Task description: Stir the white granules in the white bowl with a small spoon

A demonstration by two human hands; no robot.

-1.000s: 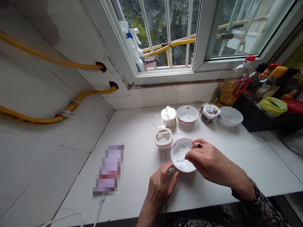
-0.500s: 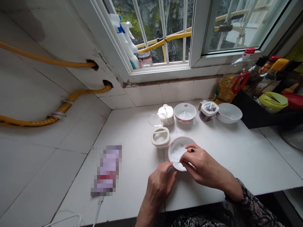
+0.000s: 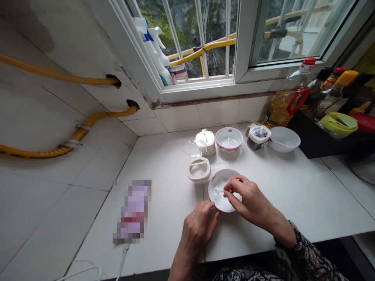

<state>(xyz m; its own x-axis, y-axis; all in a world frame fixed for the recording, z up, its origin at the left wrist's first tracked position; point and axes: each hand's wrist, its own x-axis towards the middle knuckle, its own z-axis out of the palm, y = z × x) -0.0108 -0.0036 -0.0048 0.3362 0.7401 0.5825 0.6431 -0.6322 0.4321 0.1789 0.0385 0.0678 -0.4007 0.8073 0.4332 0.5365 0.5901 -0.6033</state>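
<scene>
A white bowl with a pink rim (image 3: 225, 171) stands on the white counter, with white matter inside. My right hand (image 3: 244, 197) is over its right side, thumb and forefinger pinched on a small white spoon (image 3: 219, 191) whose tip is in the bowl. At the bowl's lower left rim, my left hand (image 3: 200, 224) rests its fingertips, fingers curved round the edge and thumb lower down. Just left of the bowl sits a square container with a cream-rimmed lid (image 3: 199, 170).
Behind are a white container with its clear lid open (image 3: 205, 142), a flowered bowl (image 3: 229, 139), a dark-filled jar (image 3: 258, 137) and another white bowl (image 3: 283, 139). An oil bottle (image 3: 283, 101) and sauce bottles stand at right. A blurred purple object (image 3: 133, 210) with a cable lies left.
My right hand has shifted slightly within the bowl, and the spoon now shows more clearly between its fingers. My left hand stays at the rim.
</scene>
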